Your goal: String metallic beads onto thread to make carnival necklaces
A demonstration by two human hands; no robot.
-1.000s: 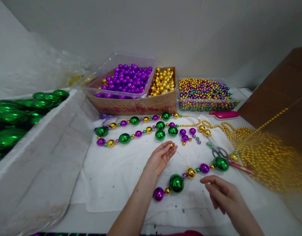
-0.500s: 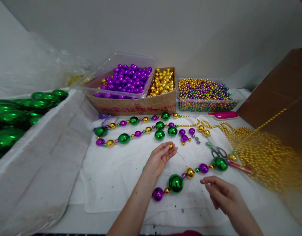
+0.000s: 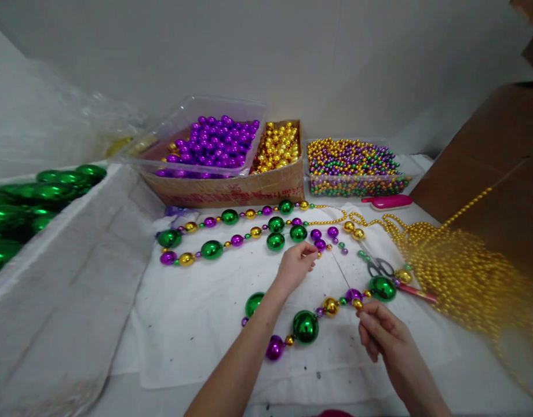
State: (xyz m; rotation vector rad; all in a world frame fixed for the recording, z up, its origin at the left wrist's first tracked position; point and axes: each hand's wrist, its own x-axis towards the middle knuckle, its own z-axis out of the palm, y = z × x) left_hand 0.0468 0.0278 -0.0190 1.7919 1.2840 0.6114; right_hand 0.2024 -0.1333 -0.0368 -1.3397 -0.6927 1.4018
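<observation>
My left hand (image 3: 295, 266) reaches over the white cloth (image 3: 197, 313), fingertips pinched beside loose small purple and gold beads (image 3: 322, 242); what they hold is too small to name. My right hand (image 3: 382, 335) is closed on a thin needle (image 3: 342, 272) with a small gold bead at its fingertips. The needle slants up toward the loose beads. In front of my hands a partly strung strand (image 3: 305, 325) of green, gold and purple beads curves across the cloth. A longer finished strand (image 3: 232, 229) lies behind.
At the back stand a clear tub of purple beads (image 3: 210, 142), a cardboard box of gold beads (image 3: 277, 147) and a tub of small mixed beads (image 3: 351, 165). Large green balls (image 3: 27, 202) fill a box at left. Scissors (image 3: 382, 267), gold bead strings (image 3: 462, 278), a pink tool (image 3: 390, 201).
My left hand moved right and forward to the loose small beads. My right hand rose toward the strand, and the needle swung more upright. The view shifted slightly.
</observation>
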